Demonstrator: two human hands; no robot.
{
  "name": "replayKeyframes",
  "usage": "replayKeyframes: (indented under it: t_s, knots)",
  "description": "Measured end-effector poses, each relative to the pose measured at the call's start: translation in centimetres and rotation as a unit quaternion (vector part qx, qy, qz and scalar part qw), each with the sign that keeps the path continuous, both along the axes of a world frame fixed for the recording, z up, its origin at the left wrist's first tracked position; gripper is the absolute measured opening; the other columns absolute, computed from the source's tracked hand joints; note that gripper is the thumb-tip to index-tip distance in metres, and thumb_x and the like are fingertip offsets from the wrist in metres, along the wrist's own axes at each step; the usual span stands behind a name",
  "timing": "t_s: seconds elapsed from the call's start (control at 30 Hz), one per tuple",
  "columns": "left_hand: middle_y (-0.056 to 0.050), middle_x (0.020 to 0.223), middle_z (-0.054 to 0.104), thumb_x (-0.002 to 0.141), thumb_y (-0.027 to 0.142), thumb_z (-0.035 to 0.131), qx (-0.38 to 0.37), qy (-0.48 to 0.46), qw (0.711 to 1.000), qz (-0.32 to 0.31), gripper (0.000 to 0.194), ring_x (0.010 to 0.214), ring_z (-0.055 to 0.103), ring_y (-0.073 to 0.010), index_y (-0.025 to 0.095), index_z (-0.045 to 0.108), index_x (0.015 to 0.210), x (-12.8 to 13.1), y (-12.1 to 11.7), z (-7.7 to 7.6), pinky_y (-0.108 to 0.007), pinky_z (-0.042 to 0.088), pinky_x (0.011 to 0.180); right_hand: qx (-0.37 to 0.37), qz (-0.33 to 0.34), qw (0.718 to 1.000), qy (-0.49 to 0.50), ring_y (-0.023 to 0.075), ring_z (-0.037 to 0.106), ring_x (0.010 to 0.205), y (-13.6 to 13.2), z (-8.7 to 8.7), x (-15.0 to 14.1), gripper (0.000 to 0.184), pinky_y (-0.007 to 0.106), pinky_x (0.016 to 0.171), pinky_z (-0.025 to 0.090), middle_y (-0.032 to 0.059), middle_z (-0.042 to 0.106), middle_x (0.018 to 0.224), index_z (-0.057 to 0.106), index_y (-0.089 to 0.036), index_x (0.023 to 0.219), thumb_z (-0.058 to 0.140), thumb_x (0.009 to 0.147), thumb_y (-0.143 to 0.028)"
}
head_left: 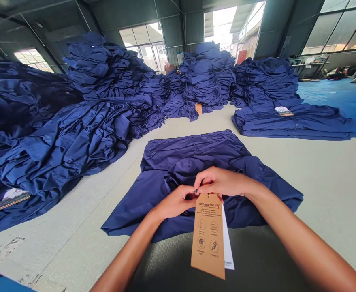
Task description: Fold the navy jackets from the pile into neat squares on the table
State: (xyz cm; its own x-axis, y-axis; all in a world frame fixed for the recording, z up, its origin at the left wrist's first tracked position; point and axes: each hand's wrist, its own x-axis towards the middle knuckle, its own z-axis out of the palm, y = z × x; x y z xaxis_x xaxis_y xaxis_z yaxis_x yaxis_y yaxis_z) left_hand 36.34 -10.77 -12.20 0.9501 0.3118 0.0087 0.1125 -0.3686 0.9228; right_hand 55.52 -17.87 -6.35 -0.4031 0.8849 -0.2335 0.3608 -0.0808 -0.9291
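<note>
A navy garment (pixel 129 202) lies spread on the table in front of me, its near edge at the table's front. Over its middle, my left hand (pixel 178 200) and my right hand (pixel 220 181) meet with their fingertips pinched together at the top of a brown cardboard hang tag (pixel 208 239). The tag hangs down past the garment's near edge, with a white card (pixel 229 243) partly hidden behind it. A small dark bit, likely the tag's string or fastener, shows between the fingertips. Both hands are closed; exactly which part each one grips is mostly covered.
Tall heaps of navy garments (pixel 208 77) stand along the far side of the pale table (pixel 275 162). A loose pile (pixel 71 138) lies at the left, with a tag (pixel 13 198) by it. Folded garments (pixel 263 123) with a tag (pixel 284 111) on top lie back right.
</note>
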Motion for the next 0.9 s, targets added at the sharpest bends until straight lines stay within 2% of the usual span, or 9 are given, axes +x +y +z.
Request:
replayKeyframes:
  t_s: [0.1,0.2,0.37,0.5,0.57,0.67,0.73,0.8,0.9]
  knots:
    - [-0.002,0.086,0.071,0.094,0.033,0.058,0.071,0.012,0.997,0.03,0.024,0.074,0.059,-0.0129,0.014,0.072,0.098,-0.2,-0.3,0.1,-0.023,0.045,0.07,-0.05,0.023,0.998,-0.002,0.0092,0.063,0.054,-0.9,0.9,1.0,0.023,0.02,0.05,0.051,-0.0022,0.063,0.075,0.06,-0.017,0.104,0.062,0.088,-0.033]
    - [0.0,0.084,0.07,0.093,0.027,0.059,0.157,0.002,0.986,0.062,0.018,0.073,0.059,-0.0113,0.018,0.075,0.097,-0.4,-0.9,0.4,-0.021,0.043,0.068,-0.059,-0.008,0.998,-0.015,0.0125,0.067,0.059,-2.8,0.7,1.8,0.034,0.023,0.053,0.053,-0.0002,0.064,0.084,0.054,-0.018,0.108,0.064,0.086,-0.043]
    - [-0.003,0.098,0.071,0.097,0.02,0.051,0.23,-0.036,0.971,0.06,0.026,0.089,0.063,-0.0134,0.023,0.073,0.109,-1.4,-1.7,0.1,-0.023,0.046,0.081,0.004,-0.123,0.986,-0.114,0.0083,0.06,0.049,-7.8,-2.3,0.7,0.031,0.018,0.044,0.04,0.0007,0.065,0.08,0.055,-0.018,0.091,0.064,0.086,-0.048]
    - [-0.003,0.109,0.071,0.092,0.015,0.052,0.212,-0.016,0.975,0.067,0.037,0.098,0.065,-0.0147,0.025,0.065,0.125,-2.1,-1.8,-0.2,-0.024,0.048,0.083,0.001,-0.195,0.964,-0.181,0.0062,0.051,0.042,-10.3,-4.8,-1.8,0.023,0.021,0.04,0.034,0.0027,0.07,0.086,0.057,-0.019,0.09,0.061,0.086,-0.041]
    - [-0.002,0.111,0.071,0.089,0.015,0.056,0.191,0.002,0.979,0.076,0.036,0.099,0.066,-0.0152,0.024,0.066,0.122,-2.1,-1.9,-0.3,-0.023,0.049,0.081,0.022,-0.224,0.962,-0.153,0.0092,0.056,0.052,-10.5,-5.8,-2.5,0.017,0.022,0.047,0.037,0.0019,0.07,0.083,0.058,-0.019,0.09,0.062,0.086,-0.035]
    - [-0.001,0.103,0.074,0.089,0.017,0.058,0.184,0.021,0.979,0.089,0.026,0.092,0.067,-0.0146,0.022,0.07,0.112,-1.7,-2.0,-0.2,-0.022,0.049,0.079,0.036,-0.247,0.968,-0.041,0.0115,0.059,0.066,-10.6,-6.8,-2.7,0.013,0.021,0.057,0.04,0.0012,0.069,0.079,0.056,-0.018,0.086,0.062,0.085,-0.03]
    - [0.0,0.098,0.074,0.091,0.02,0.057,0.192,0.022,0.976,0.096,0.021,0.086,0.067,-0.0141,0.022,0.072,0.106,-1.4,-2.0,-0.2,-0.022,0.048,0.077,-0.003,-0.233,0.971,0.054,0.0073,0.051,0.057,-11.1,-7.0,-2.5,0.02,0.02,0.05,0.035,0.0006,0.068,0.083,0.056,-0.018,0.089,0.063,0.085,-0.036]
    - [0.0,0.098,0.073,0.093,0.024,0.056,0.199,0.014,0.976,0.091,0.02,0.084,0.066,-0.0139,0.022,0.072,0.104,-1.1,-2.0,0.0,-0.023,0.047,0.077,-0.068,-0.202,0.969,0.124,0.0025,0.036,0.045,-12.0,-6.8,-2.3,0.03,0.019,0.041,0.026,-0.0007,0.066,0.088,0.055,-0.019,0.096,0.065,0.085,-0.045]
    - [-0.002,0.098,0.071,0.095,0.024,0.051,0.205,0.001,0.978,0.049,0.024,0.084,0.065,-0.0132,0.022,0.073,0.106,-0.8,-1.9,0.4,-0.023,0.047,0.077,-0.104,-0.178,0.966,0.158,0.0007,0.028,0.042,-13.5,-6.9,-2.1,0.036,0.018,0.036,0.021,-0.0024,0.062,0.088,0.053,-0.02,0.1,0.065,0.085,-0.051]
